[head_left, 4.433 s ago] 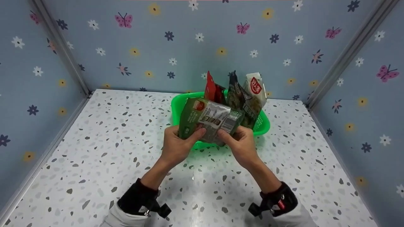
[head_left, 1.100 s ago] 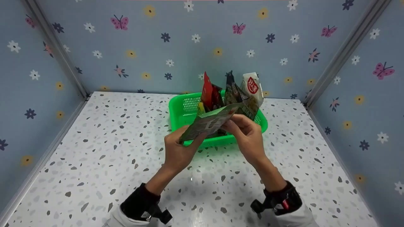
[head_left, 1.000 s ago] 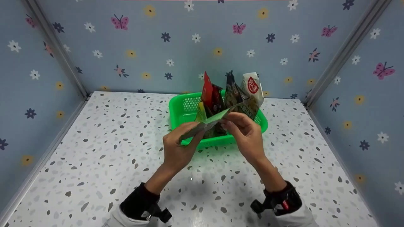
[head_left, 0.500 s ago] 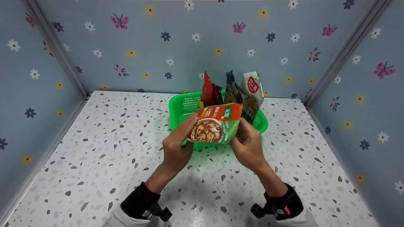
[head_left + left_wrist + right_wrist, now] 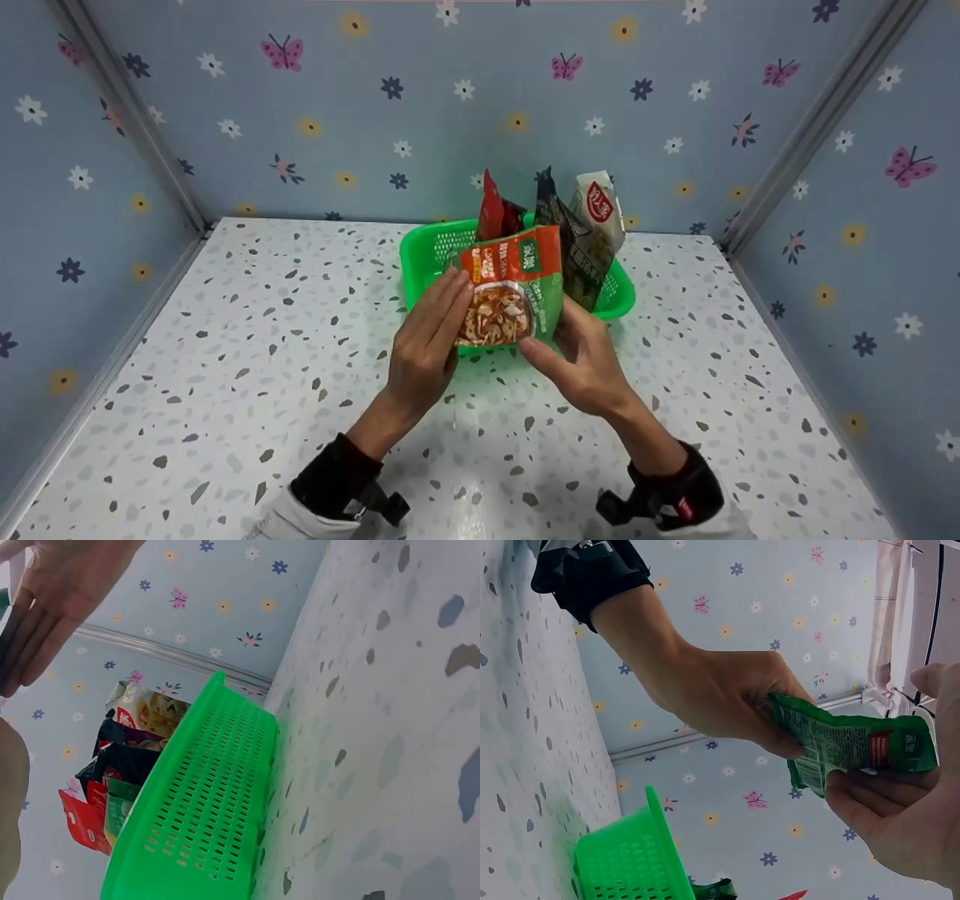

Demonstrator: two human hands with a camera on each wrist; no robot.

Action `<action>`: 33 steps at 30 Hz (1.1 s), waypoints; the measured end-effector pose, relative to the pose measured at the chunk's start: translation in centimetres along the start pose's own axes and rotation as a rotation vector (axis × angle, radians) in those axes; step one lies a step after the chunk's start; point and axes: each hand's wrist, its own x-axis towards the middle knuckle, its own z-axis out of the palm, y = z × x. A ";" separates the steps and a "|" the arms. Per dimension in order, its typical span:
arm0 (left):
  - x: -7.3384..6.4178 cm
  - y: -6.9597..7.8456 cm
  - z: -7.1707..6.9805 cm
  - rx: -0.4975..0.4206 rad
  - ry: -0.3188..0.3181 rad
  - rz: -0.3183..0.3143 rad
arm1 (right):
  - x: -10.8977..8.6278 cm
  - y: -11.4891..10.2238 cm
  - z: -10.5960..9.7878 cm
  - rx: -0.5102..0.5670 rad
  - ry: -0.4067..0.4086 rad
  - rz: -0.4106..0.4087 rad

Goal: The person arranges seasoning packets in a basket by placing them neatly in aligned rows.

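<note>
A green and orange food packet (image 5: 507, 289) with a picture of a bowl of food is held up over the near side of the green basket (image 5: 426, 259). My left hand (image 5: 424, 337) pinches its left side, with the fingers across the front; in the right wrist view the thumb (image 5: 784, 744) presses the printed back. My right hand (image 5: 589, 360) is at the packet's right side. Its fingers (image 5: 855, 799) lie nearly straight under the back, and the thumb stands apart from the front. In the left wrist view, the right hand's fingers (image 5: 34, 637) look extended.
Inside the basket stand a red packet (image 5: 491, 214), a dark packet (image 5: 555, 206) and a white packet (image 5: 601, 202) with a red label. The speckled tabletop (image 5: 262, 337) is bounded by flowered panels (image 5: 442, 97) at the back and both sides.
The packet has been turned over, from its printed back to its picture side, then tilted more upright. My right hand has loosened from a pinch to supporting fingers.
</note>
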 end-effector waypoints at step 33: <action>-0.2 0.0 0.4 0.086 -0.062 0.118 | 0.6 -0.1 0.0 -0.111 0.366 0.058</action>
